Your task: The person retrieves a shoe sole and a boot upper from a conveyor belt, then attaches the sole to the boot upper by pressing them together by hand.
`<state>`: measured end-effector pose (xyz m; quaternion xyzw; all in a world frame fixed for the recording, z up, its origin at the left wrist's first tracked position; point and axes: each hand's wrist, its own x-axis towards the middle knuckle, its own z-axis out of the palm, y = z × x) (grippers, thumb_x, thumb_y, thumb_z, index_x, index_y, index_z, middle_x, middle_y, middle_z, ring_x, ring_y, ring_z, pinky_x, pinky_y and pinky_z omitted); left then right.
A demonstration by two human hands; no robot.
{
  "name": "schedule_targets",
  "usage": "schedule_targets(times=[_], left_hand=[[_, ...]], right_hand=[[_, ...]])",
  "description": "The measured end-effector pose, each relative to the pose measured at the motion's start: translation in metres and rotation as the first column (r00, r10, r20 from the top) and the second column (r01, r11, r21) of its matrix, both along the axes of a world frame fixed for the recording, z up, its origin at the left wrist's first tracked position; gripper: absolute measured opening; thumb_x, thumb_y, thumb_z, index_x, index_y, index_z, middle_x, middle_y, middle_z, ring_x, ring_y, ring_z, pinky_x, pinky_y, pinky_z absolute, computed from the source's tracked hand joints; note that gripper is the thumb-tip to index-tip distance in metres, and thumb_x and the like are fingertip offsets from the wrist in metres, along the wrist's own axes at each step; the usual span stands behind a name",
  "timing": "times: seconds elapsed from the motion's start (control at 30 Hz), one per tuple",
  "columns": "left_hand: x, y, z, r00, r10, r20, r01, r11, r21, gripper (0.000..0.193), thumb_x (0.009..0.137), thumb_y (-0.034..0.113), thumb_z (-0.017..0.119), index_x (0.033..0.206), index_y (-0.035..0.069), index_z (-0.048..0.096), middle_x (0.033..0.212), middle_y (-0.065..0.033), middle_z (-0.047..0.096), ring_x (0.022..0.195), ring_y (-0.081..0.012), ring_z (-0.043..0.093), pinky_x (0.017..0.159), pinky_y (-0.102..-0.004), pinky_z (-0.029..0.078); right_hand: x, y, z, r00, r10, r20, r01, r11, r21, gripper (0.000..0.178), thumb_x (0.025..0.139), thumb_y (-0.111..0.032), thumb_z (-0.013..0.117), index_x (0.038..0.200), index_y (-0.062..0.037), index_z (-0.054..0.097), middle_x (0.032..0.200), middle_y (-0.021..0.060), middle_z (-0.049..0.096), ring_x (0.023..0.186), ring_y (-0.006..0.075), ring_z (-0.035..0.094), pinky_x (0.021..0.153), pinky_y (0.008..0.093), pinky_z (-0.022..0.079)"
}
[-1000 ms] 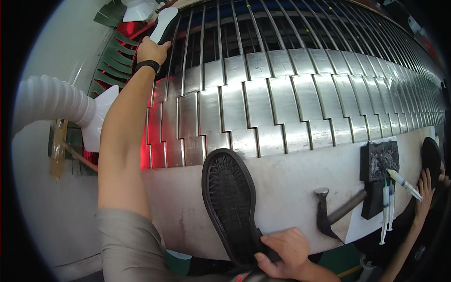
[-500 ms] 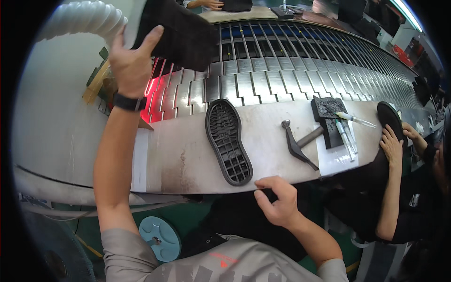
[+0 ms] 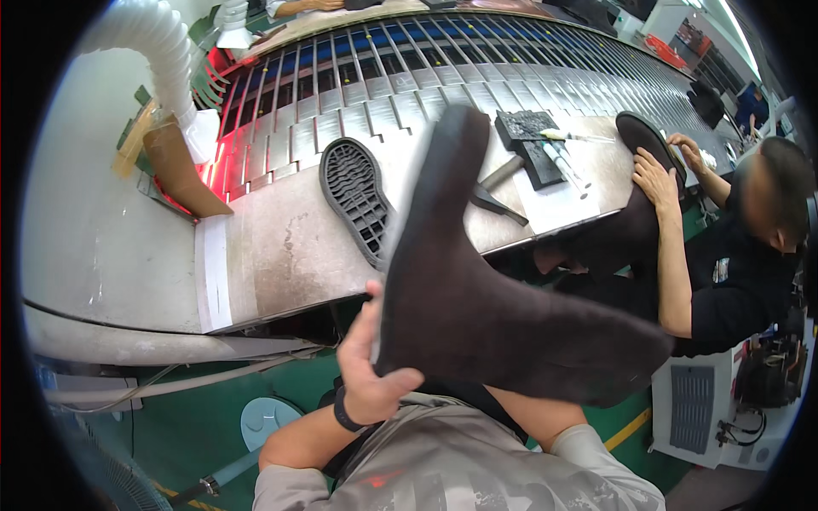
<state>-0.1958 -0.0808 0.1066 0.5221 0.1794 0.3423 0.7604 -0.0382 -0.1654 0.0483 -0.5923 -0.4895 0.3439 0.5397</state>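
Observation:
A dark brown ankle-high or taller boot (image 3: 477,315) is held up in front of me, its toe pointing away and its shaft lying toward the right. My left hand (image 3: 368,375) is closed round its heel end, thumb on the near side. Behind the boot shaft, my right forearm (image 3: 537,417) goes out of sight, so that hand and its fingers are hidden. On the worktable just beyond, a black rubber sole (image 3: 354,200) lies with its gridded side up, partly covered by the boot.
A hammer (image 3: 503,204), partly hidden, lies beside a black block (image 3: 532,149) with several pens (image 3: 567,162). The slatted metal conveyor (image 3: 366,98) runs behind the table. At right, a co-worker (image 3: 724,255) handles another dark boot. White ducting (image 3: 149,51) hangs at left.
The boot has come from the far left, over the conveyor, to close in front of me, turned with its toe away. My right hand has gone behind it. The view has shifted rightward.

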Motion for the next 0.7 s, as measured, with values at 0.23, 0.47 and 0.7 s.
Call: schedule_targets(times=[0.23,0.47,0.7], left_hand=[[0.014,0.027,-0.019,0.946,0.026,-0.324,0.191,0.762,0.619,0.103,0.075,0.027,0.102,0.157,-0.005,0.049,0.157,-0.0270,0.053,0.146,-0.0404,0.054,0.121,-0.0489,0.044],[0.083,0.038,-0.006,0.986,-0.079,-0.147,0.126,0.931,0.343,0.076,0.086,0.011,0.095,0.149,-0.005,0.055,0.140,-0.0218,0.072,0.127,-0.0267,0.072,0.110,-0.0373,0.056],[0.082,0.029,-0.028,0.969,-0.234,-0.084,0.248,0.904,0.347,0.071,0.084,0.007,0.095,0.145,-0.004,0.060,0.140,-0.0227,0.073,0.128,-0.0275,0.073,0.110,-0.0374,0.056]], right_hand=[[0.025,-0.043,0.003,0.852,-0.055,-0.521,0.101,0.993,0.060,0.051,0.119,-0.036,0.048,0.156,-0.0021,0.054,0.144,0.0092,0.065,0.131,0.0139,0.061,0.116,0.0321,0.045],[0.055,-0.063,-0.092,0.398,-0.079,-0.914,-0.037,0.994,-0.103,0.062,0.122,-0.047,0.032,0.164,-0.0037,0.047,0.149,0.0082,0.057,0.142,0.0149,0.049,0.123,0.0306,0.037],[0.044,-0.051,-0.076,0.830,0.042,-0.557,0.221,0.891,0.396,0.053,0.121,-0.036,0.040,0.163,-0.0034,0.043,0.147,0.0130,0.060,0.136,0.0236,0.055,0.118,0.0351,0.043]])
